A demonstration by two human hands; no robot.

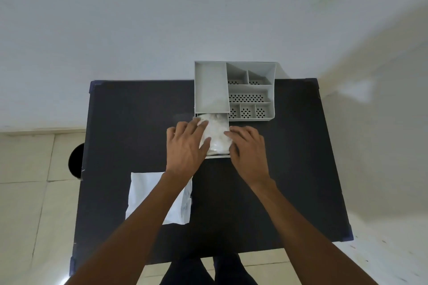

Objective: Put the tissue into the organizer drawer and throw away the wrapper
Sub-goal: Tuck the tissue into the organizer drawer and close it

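A grey organizer (250, 90) with several compartments stands at the back of the dark table (129, 127). Its drawer (218, 156) is pulled out toward me at the lower left. A stack of white tissue (217, 132) lies inside the drawer. My left hand (187, 148) rests flat on the tissue's left side, fingers spread. On the right edge of the tissue and drawer, my right hand (247, 148) presses down with its fingers. The white wrapper (148, 194) lies flat on the table at the near left, partly under my left forearm.
A round black bin (76, 161) stands on the tiled floor just left of the table. A white wall runs behind the table. My legs show below the table's near edge.
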